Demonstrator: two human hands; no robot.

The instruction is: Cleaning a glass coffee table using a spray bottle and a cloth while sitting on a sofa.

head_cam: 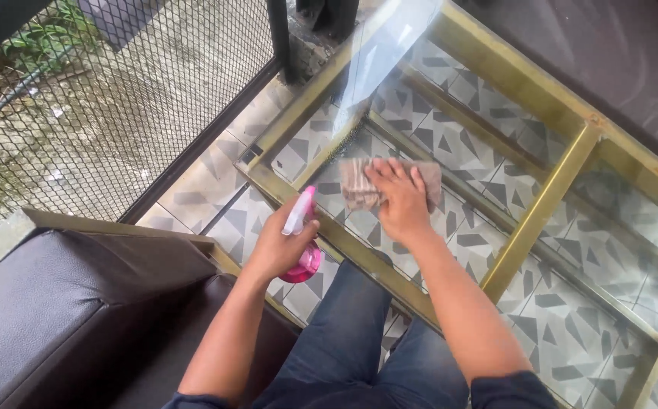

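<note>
A seated person in dark jeans leans over a glass-topped surface (495, 98) with a brass-coloured metal frame, seen from above. The right hand (399, 198) lies palm-down with fingers spread, pressing a brownish striped cloth (353, 184) flat against the glass near the surface's closest corner; the cloth shows at both sides of the hand. The left hand (277, 246) is wrapped around a pink spray bottle (302, 241) with a pale trigger head, fingers curled about its neck, holding it just off the surface's near edge and pointed toward the cloth (whether a finger is squeezing the trigger cannot be told). Grey tiles with a triangle pattern on the floor (571, 318) show through the glass. A dark brown leather seat (64, 310) sits to the person's left, touching the thigh. Beyond it, a black wire-mesh fence (117, 91) closes off a weathered, greenish outdoor wall, with a few plants at top left.
</note>
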